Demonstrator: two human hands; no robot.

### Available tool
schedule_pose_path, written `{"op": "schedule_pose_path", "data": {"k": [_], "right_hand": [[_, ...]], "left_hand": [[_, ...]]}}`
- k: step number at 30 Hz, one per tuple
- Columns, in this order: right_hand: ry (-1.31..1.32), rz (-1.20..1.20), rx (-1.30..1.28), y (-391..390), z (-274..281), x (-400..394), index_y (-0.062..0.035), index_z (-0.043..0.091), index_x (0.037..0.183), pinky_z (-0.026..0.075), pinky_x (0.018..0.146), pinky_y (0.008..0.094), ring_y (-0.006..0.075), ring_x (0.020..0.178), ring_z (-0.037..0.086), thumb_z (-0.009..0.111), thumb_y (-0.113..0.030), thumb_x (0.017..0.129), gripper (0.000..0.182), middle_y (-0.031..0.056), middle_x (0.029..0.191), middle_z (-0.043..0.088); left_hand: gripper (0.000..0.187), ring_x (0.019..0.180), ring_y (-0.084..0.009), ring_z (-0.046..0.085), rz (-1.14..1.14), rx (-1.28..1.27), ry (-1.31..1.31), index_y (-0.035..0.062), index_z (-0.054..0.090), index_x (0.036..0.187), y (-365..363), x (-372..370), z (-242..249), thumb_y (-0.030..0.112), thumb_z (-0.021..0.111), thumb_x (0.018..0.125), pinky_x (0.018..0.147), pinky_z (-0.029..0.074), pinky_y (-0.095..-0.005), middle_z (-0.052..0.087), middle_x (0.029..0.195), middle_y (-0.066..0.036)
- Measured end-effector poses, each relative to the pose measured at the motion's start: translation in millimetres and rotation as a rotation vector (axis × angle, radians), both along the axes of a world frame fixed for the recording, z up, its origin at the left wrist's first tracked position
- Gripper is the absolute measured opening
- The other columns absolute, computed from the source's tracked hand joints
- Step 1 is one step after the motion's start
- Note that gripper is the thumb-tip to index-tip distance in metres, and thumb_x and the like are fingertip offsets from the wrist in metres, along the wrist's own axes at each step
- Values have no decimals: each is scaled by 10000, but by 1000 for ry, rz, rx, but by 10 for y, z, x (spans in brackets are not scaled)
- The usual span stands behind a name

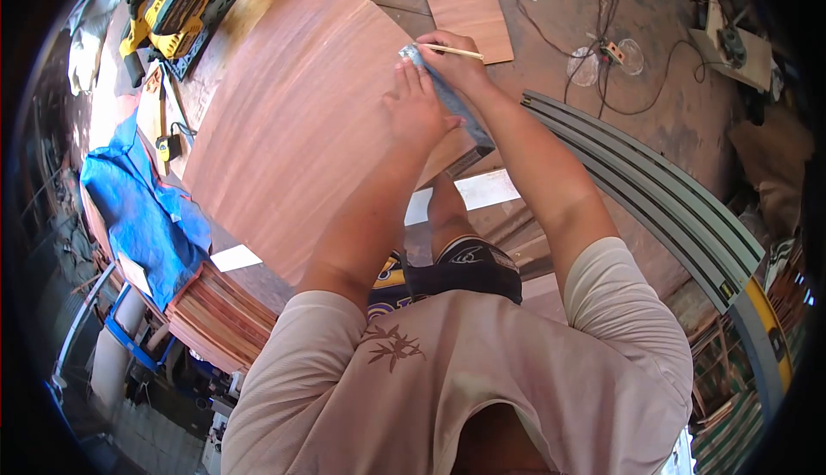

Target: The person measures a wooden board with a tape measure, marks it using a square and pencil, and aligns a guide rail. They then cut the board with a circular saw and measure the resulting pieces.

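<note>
A large reddish-brown wooden panel [301, 105] lies in front of me. Along its right edge rests a grey straight piece [452, 107], partly under my hands. My left hand [416, 105] lies spread on the panel and this piece, fingers pointing away from me. A thin light-coloured pencil [460, 51] is pinched in my right hand [452, 60], at the far end of the grey piece. The pencil's tip is hidden by the fingers.
A yellow and black power tool [179, 6] stands at the upper left, above a blue tarp [142, 208]. A smaller wooden board [469, 6] lies beyond my hands. Long metal rails [645, 187] curve along the right. Cables [602, 27] cross the floor at the upper right.
</note>
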State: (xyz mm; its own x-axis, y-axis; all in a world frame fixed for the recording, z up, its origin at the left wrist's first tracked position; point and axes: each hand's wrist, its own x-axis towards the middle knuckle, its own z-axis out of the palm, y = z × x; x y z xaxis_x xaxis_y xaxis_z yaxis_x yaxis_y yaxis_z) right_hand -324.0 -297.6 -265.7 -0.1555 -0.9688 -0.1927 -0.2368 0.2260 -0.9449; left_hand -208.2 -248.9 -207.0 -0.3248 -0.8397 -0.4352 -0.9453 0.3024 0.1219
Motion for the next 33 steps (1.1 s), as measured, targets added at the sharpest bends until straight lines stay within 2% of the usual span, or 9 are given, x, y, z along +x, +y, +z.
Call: {"op": "schedule_pose_path", "data": {"k": [13, 19, 22, 27, 31, 33], "right_hand": [[64, 87, 23, 148, 56, -69, -75, 711, 952, 530, 692, 319, 232, 769, 689, 667, -214, 813, 201, 116, 848, 703], [21, 43, -84, 60, 98, -1, -67, 705, 961, 528, 692, 329, 250, 778, 686, 657, -211, 814, 211, 124, 865, 698], [92, 67, -100, 136, 31, -39, -71, 706, 949, 527, 691, 336, 265, 770, 679, 651, -217, 816, 205, 122, 857, 696], [84, 95, -17, 368, 107, -146, -82, 707, 924, 525, 694, 340, 271, 770, 676, 654, -217, 813, 183, 118, 848, 693], [80, 45, -5, 187, 129, -71, -77, 706, 916, 523, 689, 346, 273, 772, 674, 659, -212, 811, 178, 119, 853, 690], [75, 83, -98, 136, 80, -69, -73, 704, 904, 521, 683, 355, 289, 774, 668, 663, -208, 805, 172, 122, 859, 689]], "left_hand": [[1163, 1431, -332, 201, 8, -40, 41, -28, 286, 1422, 8, 4, -47, 617, 778, 589, 967, 324, -558, 230, 1521, -241], [1167, 1427, -336, 212, 14, -52, 23, -30, 281, 1423, 30, -16, -74, 609, 783, 586, 958, 328, -554, 236, 1519, -241], [1179, 1426, -334, 215, 9, -55, 31, -34, 281, 1423, 30, -11, -96, 612, 786, 576, 954, 330, -550, 236, 1519, -241], [1197, 1422, -333, 220, -3, -66, 23, -33, 275, 1424, 32, -11, -95, 636, 776, 567, 951, 331, -546, 244, 1512, -247], [1197, 1421, -336, 216, 7, -61, 39, -35, 276, 1423, 30, -7, -57, 646, 768, 570, 957, 328, -548, 253, 1504, -252], [1193, 1422, -337, 214, 11, -52, 52, -37, 278, 1422, 21, -3, -36, 643, 769, 573, 961, 326, -549, 249, 1506, -251]]}}
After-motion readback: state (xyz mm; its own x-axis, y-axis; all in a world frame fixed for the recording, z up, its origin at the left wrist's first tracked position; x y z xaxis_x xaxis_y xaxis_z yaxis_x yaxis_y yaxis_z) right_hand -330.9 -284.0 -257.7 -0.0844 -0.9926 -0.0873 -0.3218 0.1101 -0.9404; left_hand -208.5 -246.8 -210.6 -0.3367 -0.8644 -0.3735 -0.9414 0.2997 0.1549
